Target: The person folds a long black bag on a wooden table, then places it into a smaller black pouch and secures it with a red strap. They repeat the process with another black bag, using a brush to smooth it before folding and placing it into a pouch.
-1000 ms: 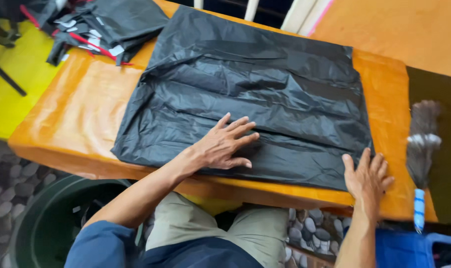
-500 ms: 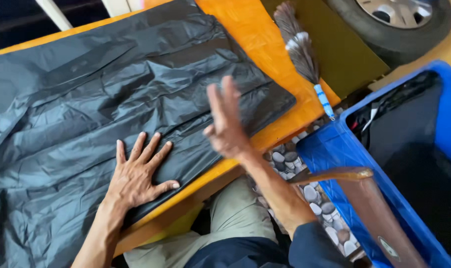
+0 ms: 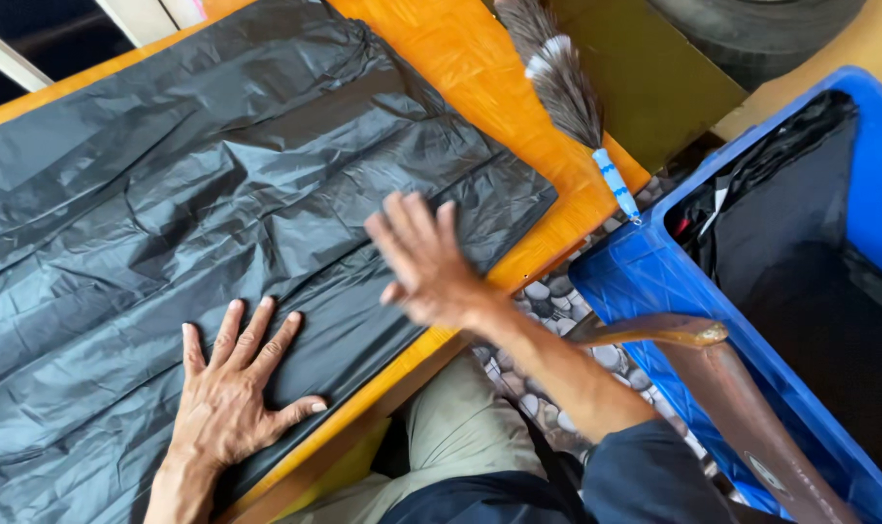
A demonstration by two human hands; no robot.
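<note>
We are pressing our left hand (image 3: 235, 388), fingers spread, on the crinkled black plastic bag (image 3: 217, 223) lying across the orange table (image 3: 480, 68). Our right hand (image 3: 423, 257), open and blurred, is hovering; the slick plastic risks sliding off the near edge.

The right hand (image 3: 423, 257) is smeared by motion blur, its fingertips barely told apart. The black plastic bag (image 3: 217, 213) is cut off at the left edge and bottom, its near corner covered by the left hand (image 3: 235, 388). The blue crate (image 3: 654, 281) is clipped at right, and the tyre (image 3: 751, 29) is cropped at the top.
</note>
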